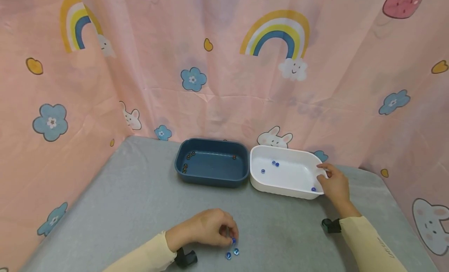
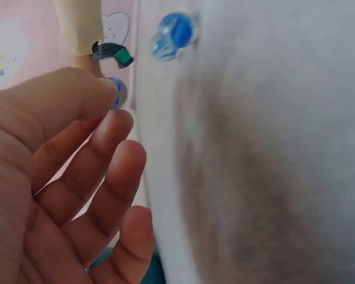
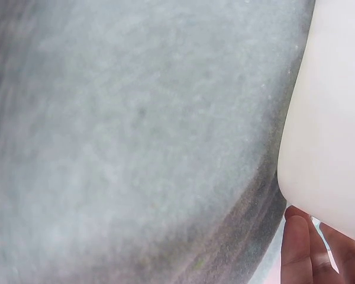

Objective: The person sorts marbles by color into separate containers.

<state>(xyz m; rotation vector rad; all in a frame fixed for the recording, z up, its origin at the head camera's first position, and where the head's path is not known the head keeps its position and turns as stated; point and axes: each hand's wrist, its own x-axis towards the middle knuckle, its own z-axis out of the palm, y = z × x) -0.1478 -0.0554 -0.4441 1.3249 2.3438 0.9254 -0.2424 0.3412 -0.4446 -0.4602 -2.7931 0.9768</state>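
Observation:
Low over the table, my left hand (image 1: 212,227) pinches a blue glass marble (image 2: 119,93) between thumb and forefinger, while its other fingers curl loosely in the left wrist view. Two more blue marbles (image 1: 228,255) lie on the cloth just below that hand. My right hand (image 1: 334,184) holds the right end of a white tub (image 1: 280,189), thumb and fingers at the rim. In the right wrist view, fingertips (image 3: 297,231) show against the tub's outer wall. Several blue marbles (image 1: 263,171) lie spread over the tub's floor.
Left of the white tub, side by side with it, stands a dark blue tub (image 1: 210,181) containing several brownish marbles (image 1: 188,157). Grey cloth (image 1: 122,209) covers the table. A pink patterned curtain (image 1: 224,108) hangs behind and along the sides.

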